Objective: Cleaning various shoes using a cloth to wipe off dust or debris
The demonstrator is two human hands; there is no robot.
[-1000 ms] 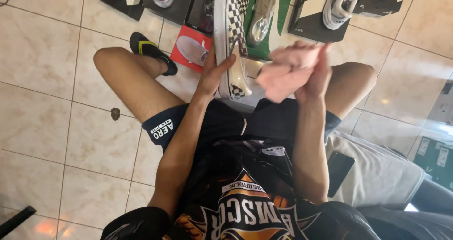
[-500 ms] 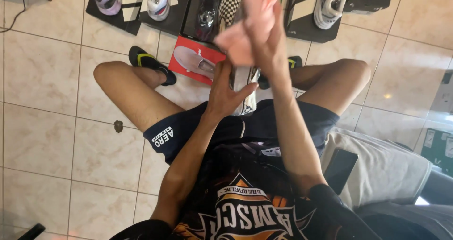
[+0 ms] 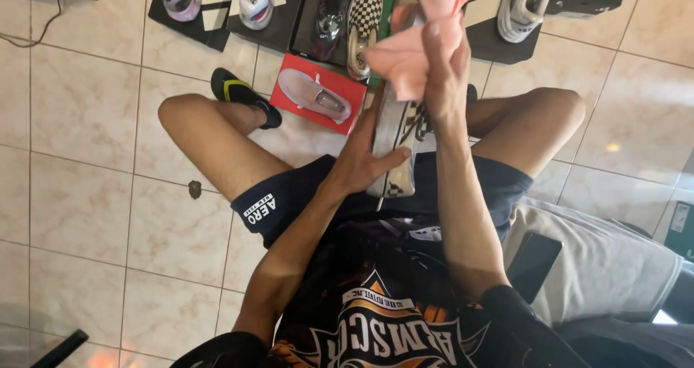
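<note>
Over the lap, the left hand (image 3: 361,162) grips the checkered slip-on shoe (image 3: 396,133) by its side, while the right hand (image 3: 442,71) clutches a pink cloth (image 3: 408,50) against the shoe's upper end. Beyond the shoe lie a red shoebox (image 3: 289,104), another checkered shoe (image 3: 363,21) and a black sandal (image 3: 242,93) on the tiled floor (image 3: 87,158).

Bright daylight, prob. from right; glare on floor tiles (image 3: 614,147); slight motion blur on pink cloth (image 3: 405,53).

Black printed jersey (image 3: 390,324), navy shorts (image 3: 289,198), black-and-yellow footwear (image 3: 242,93)
</note>
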